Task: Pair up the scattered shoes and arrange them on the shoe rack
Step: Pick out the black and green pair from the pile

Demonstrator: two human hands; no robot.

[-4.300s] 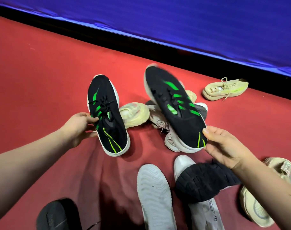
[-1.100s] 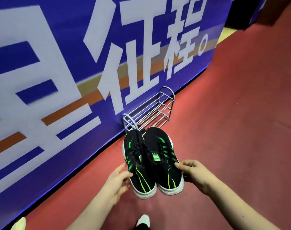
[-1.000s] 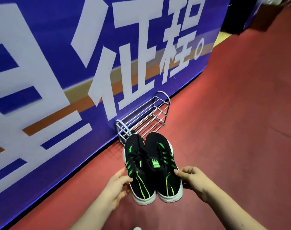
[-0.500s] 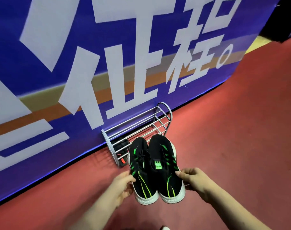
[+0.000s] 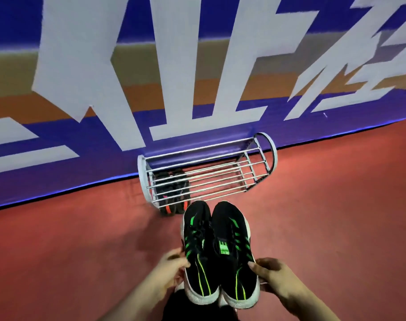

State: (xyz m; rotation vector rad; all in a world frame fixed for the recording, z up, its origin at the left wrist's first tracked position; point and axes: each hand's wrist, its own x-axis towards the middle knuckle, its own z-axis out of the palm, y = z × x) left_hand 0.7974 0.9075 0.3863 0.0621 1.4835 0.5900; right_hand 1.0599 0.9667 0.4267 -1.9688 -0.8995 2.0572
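sports hall: red court floor [image 5: 324, 228], printed blue barrier banner [image 5: 197, 66].

Two sneakers side by side and touching, sandwiched between the fingers: the left sneaker [image 5: 197, 258] against the fingers of the left hand [image 5: 169, 269], the right sneaker [image 5: 234, 256] against those of the right hand [image 5: 273, 276], toes pointing away. Just past the toes, beyond the fingertips, the shoe rack [image 5: 206, 172] stands on the floor [image 5: 336, 228], backed against the banner wall [image 5: 197, 66]. Another pair [image 5: 171, 188] sits low in the rack, toward the left fingers' side.
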